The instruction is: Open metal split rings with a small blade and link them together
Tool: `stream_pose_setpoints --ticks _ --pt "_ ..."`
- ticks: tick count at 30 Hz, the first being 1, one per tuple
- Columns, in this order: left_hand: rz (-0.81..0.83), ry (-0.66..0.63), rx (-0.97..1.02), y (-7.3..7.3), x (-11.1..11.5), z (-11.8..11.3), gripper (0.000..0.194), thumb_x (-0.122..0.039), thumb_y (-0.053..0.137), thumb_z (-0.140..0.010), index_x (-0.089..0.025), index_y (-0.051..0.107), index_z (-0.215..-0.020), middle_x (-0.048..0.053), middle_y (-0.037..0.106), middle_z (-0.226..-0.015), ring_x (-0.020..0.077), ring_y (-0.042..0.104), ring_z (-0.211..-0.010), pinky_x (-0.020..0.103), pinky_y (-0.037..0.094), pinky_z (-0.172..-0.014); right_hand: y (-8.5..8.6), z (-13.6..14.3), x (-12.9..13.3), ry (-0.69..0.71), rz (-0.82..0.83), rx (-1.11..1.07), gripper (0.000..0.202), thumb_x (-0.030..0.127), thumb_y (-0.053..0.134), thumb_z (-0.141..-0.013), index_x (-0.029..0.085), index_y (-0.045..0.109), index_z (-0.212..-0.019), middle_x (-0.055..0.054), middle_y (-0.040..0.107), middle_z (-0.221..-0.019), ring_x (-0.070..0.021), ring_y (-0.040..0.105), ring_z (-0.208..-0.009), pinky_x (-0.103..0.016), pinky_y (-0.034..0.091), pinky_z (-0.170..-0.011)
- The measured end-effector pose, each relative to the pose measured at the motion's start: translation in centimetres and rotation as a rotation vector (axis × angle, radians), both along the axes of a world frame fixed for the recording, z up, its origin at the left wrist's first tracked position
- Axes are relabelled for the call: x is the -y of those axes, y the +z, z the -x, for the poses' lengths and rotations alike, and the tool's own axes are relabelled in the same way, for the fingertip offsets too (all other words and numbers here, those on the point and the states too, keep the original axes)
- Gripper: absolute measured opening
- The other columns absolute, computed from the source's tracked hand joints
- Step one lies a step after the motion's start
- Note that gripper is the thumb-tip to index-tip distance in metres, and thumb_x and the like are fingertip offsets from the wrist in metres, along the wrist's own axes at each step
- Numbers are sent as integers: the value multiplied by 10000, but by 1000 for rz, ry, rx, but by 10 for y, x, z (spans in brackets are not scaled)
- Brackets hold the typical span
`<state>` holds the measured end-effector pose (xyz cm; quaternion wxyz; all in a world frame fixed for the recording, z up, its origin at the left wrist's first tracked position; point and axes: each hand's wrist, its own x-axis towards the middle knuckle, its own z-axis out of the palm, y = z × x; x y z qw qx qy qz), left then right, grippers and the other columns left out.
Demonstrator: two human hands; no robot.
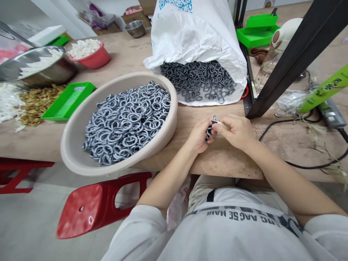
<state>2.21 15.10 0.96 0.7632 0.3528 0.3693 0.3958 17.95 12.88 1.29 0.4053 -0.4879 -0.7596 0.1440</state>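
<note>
Just above the table's front edge, my left hand (199, 138) is closed around several dark grey rings (208, 134). My right hand (239, 132) meets it from the right, its fingers pinching a slim pale tool (222, 124) whose dark tip reaches the rings; its exact kind is partly hidden by the fingers. To the left stands a beige basin (67, 154) heaped with grey rings (130, 119). Behind my hands a white sack (190, 36) lies with its mouth towards me, and smaller dark rings (201, 78) spill inside its opening.
A black metal post (288, 58) slants up on the right, near a black cable (299, 166) and a green packet (326, 87). Green trays (69, 101), a red bowl (95, 58) and a steel bowl (62, 69) stand left. A red stool (81, 210) is below.
</note>
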Motion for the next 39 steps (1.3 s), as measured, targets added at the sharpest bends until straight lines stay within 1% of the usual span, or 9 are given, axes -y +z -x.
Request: stream_pose_setpoints --ticks 4,9,12,19,24,27,30,34,39 --pt "-7 -16 15 -1 1 1 261 -348 686 -771 -183 486 -748 -66 447 -549 42 346 -410 151 184 -359 0 -3 -3 13 46 1 394 474 541 -958 186 694 -737 -12 650 -697 -138 550 -646 -271 339 -615" --pt "-68 -126 17 2 4 0 348 -439 710 -781 -163 508 -719 -58 440 -568 33 335 -432 160 179 -369 -4 -22 -21 -233 177 -9 502 597 482 -947 195 704 -747 8 517 -543 -146 471 -558 -283 299 -561" --pt "-64 -34 19 2 -1 1 321 -426 704 -780 -164 524 -737 -60 445 -584 35 356 -437 162 206 -374 -5 -28 -24 -260 215 96 503 629 456 -945 218 740 -884 -14 592 -627 -174 528 -612 -291 316 -569" --pt "-34 119 82 -1 -14 8 275 -244 613 -772 -192 615 -1042 -48 528 -649 60 443 -466 152 216 -363 -9 -24 -9 -207 305 502 414 486 802 -728 263 749 -1074 -99 706 -1031 -262 646 -853 -316 382 -630" --pt "96 135 -6 -5 -14 5 190 -352 569 -798 -162 573 -813 -16 544 -658 62 455 -444 158 182 -334 -3 -26 -21 -183 363 122 243 431 773 -758 202 738 -833 -29 677 -729 -195 597 -678 -296 374 -590" --pt "-19 28 -113 -7 -8 0 358 -515 600 -839 -160 578 -803 -14 532 -642 55 435 -441 151 164 -337 2 -20 -28 -47 350 -203 255 435 687 -838 184 709 -803 -6 670 -692 -161 592 -636 -282 408 -598" --pt "-135 -89 -151 -8 -1 -5 441 -604 622 -830 -163 597 -848 -20 525 -625 51 405 -441 150 176 -349 2 -9 -29 7 353 -324 305 455 613 -893 183 682 -774 -12 682 -703 -156 613 -636 -279 439 -614" --pt "-144 -140 -117 -7 2 -7 378 -533 669 -818 -165 586 -813 -26 509 -605 51 383 -447 154 179 -358 -3 1 -26 -71 350 -391 385 559 565 -911 206 624 -768 1 628 -629 -153 592 -582 -273 432 -562" --pt "-59 -40 -55 -7 -1 -5 318 -460 632 -839 -170 546 -744 -21 494 -571 58 369 -430 158 168 -357 -3 9 -18 18 355 -532 363 574 698 -813 235 622 -917 9 673 -741 -159 633 -594 -292 487 -588"
